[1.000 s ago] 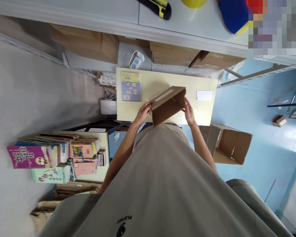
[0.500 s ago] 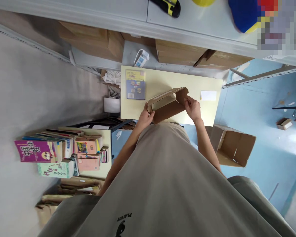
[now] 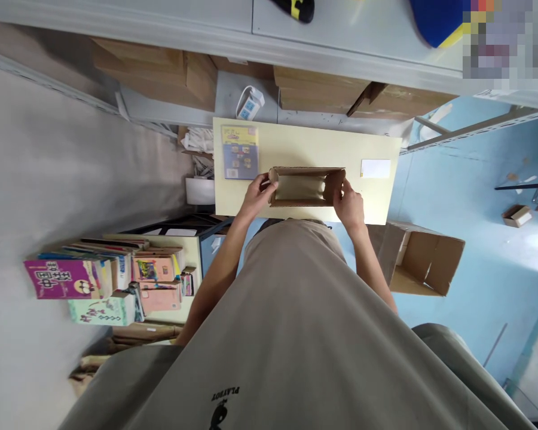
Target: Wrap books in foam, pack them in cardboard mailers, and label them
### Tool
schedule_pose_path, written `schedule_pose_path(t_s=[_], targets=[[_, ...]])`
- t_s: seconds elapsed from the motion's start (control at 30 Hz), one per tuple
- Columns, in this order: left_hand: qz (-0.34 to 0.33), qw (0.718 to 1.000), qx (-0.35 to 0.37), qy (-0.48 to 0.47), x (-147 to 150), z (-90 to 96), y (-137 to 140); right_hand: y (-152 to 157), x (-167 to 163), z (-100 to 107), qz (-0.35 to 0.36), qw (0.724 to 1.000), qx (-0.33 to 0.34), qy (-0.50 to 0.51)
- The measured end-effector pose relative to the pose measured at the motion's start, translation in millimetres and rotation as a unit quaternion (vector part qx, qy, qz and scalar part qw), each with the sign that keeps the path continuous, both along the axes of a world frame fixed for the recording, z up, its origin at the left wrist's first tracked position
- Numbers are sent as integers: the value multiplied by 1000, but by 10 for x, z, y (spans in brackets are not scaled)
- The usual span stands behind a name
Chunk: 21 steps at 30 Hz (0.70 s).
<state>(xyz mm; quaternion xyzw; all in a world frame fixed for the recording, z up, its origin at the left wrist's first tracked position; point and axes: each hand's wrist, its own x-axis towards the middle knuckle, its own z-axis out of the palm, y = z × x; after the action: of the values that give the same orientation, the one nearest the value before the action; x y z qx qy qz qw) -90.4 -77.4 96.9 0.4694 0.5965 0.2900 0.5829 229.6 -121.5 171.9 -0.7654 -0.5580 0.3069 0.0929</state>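
Note:
Between my two hands is a small brown cardboard box [image 3: 302, 203], its open side turned up toward me. Through the frame of its walls a pale surface shows. My left hand [image 3: 256, 196] grips the box's left end, with the thumb on the inner side of the wall. At the opposite end, my right hand [image 3: 349, 206] pinches the right wall near a flap. Under the box lies a pale yellow tabletop [image 3: 296, 143]. A thin book with a yellow and blue cover [image 3: 241, 152] rests left of the box, and a white card [image 3: 375, 168] lies to the right.
A grey shelf [image 3: 183, 36] runs along the far side, with cardboard cartons [image 3: 323, 89] and a white power strip [image 3: 251, 104] beneath. Stacked books [image 3: 72, 278] stand at left. A larger open carton [image 3: 425, 263] sits at right on the blue floor.
The box has turned from a slant to lie level with the table edge, its opening now facing up. My left hand has shifted left and up slightly. Both hands keep their hold.

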Motion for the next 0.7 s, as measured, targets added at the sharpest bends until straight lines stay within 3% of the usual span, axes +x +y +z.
schedule_pose_path(t_s=[0.17,0.3,0.53,0.7], targets=[[-36,998,39,-32,-49,144,-125,-143,32,-21,-11,995,60,84],[-17,998,32,-52,-110,139,-160,-159,189,-72,-37,986,56,151],[-43,992,109,50,-77,21,-76,13,287,-370,-67,982,57,166],[-96,982,128,103,-125,96,44,58,303,-431,-36,985,54,160]])
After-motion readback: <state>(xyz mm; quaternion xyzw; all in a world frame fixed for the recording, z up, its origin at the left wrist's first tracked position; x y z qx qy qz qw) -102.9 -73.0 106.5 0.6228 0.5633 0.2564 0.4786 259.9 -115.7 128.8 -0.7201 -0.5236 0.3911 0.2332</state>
